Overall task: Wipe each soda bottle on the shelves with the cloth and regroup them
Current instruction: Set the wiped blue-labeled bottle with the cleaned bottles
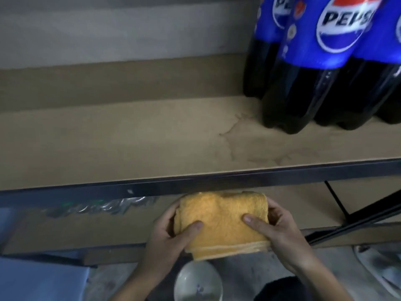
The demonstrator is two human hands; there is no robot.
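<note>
I see the folded orange cloth (221,222) held between both hands, just in front of and below the dark metal front edge of the shelf (195,183). My left hand (171,235) grips the cloth's left side: the thumb lies flat on top of the fabric near its lower left part, and the other fingers curl under and around the left edge, so the cloth sits between thumb and fingers. My right hand (280,231) grips the right side the same way, thumb pressed on the upper face, fingers wrapped round the right edge and underneath (their tips are hidden by the cloth). The folded hem of the cloth hangs out below both thumbs, toward me.

The soda bottles (321,66) stand upright on the brown shelf board at the far right, packed close together and touching, blue labels facing me; their tops are cut off by the frame. They are well apart from the cloth and from both hands. The rest of that board, to the left of them, shows only a cracked, stained surface.

Below the hands a white bowl (198,281) sits on a grey floor.
</note>
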